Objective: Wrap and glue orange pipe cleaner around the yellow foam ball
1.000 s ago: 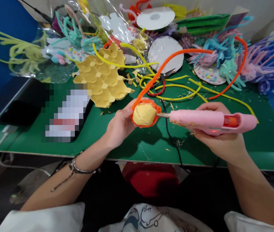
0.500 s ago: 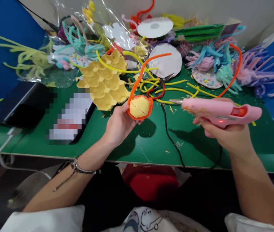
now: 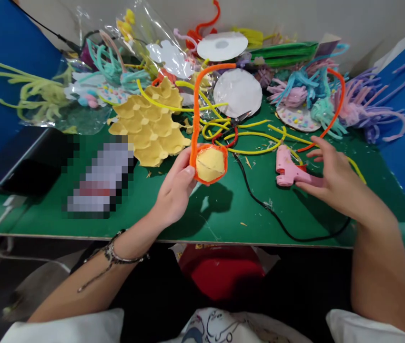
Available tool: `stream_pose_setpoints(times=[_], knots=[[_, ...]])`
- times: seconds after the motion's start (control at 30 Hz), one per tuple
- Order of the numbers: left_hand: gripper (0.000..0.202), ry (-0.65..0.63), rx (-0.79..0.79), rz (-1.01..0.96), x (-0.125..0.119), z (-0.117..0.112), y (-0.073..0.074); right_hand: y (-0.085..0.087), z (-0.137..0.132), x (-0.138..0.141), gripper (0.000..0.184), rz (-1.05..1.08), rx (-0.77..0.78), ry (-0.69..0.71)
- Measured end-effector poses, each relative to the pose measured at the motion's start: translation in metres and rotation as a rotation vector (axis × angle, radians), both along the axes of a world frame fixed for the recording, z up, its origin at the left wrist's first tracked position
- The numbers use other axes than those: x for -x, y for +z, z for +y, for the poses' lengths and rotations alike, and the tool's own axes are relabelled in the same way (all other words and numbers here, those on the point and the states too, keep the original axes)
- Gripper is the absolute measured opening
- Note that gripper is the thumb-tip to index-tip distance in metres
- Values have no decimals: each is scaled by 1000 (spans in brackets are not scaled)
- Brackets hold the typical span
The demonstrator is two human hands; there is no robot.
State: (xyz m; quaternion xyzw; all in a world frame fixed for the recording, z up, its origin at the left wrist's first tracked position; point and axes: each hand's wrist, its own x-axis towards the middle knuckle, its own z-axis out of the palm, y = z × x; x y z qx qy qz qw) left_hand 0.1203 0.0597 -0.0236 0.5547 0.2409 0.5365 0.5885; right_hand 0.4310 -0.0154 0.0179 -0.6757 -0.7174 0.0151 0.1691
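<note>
My left hand (image 3: 176,188) grips a yellow egg-carton cup (image 3: 209,163), its fingers mostly hidden behind. An orange pipe cleaner (image 3: 196,114) runs round the cup's rim, and its long tail stands up and bends right at the top. On the green table a pink glue gun (image 3: 285,167) rests with its nozzle end turned away. My right hand (image 3: 338,176) is beside the gun's handle with fingers spread; whether the thumb still touches it I cannot tell. Red-handled scissors (image 3: 236,136) lie among yellow pipe cleaners (image 3: 256,151) beyond the cup.
A torn yellow egg carton (image 3: 148,124) lies left of centre, near a phone (image 3: 98,176) and a black device (image 3: 20,159). White discs (image 3: 238,93) and pipe-cleaner bundles (image 3: 363,105) line the back. The gun's black cord (image 3: 277,219) curves along the front edge.
The glue gun has gone from my right hand's grip down onto the table, and that hand's fingers have opened. The cup is still in my left hand, its orange tail now more upright.
</note>
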Motion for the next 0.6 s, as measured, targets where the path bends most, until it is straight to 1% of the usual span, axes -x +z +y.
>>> stream_pose_setpoints(times=[0.03,0.07,0.1,0.13,0.17,0.2,0.23,0.27,0.33,0.4,0.5,0.6], knots=[[35,-13,-46,18,0,0,-1,6,-3,3,76,19,-28,13],[37,-30,-95,39,1,-1,-1,12,-6,8,65,44,-71,29],[38,-53,-137,70,1,-2,0,16,-8,14,51,88,-127,50],[38,-75,-171,103,2,-3,1,19,-10,21,37,139,-190,62],[40,-102,-197,145,3,-4,3,21,-12,30,29,200,-291,94],[41,-128,-221,191,3,-6,5,20,-13,40,29,255,-382,118],[42,-156,-251,237,4,-7,7,19,-14,49,32,271,-431,128],[43,-184,-285,279,5,-9,9,17,-15,58,35,271,-439,140],[44,-244,-360,329,6,-11,12,14,-18,73,39,262,-416,178],[45,-280,-397,349,7,-13,14,13,-22,83,40,240,-387,213],[46,-295,-396,363,7,-15,14,14,-26,89,41,205,-369,232],[46,-308,-406,372,5,-16,15,13,-26,89,40,236,-371,246]])
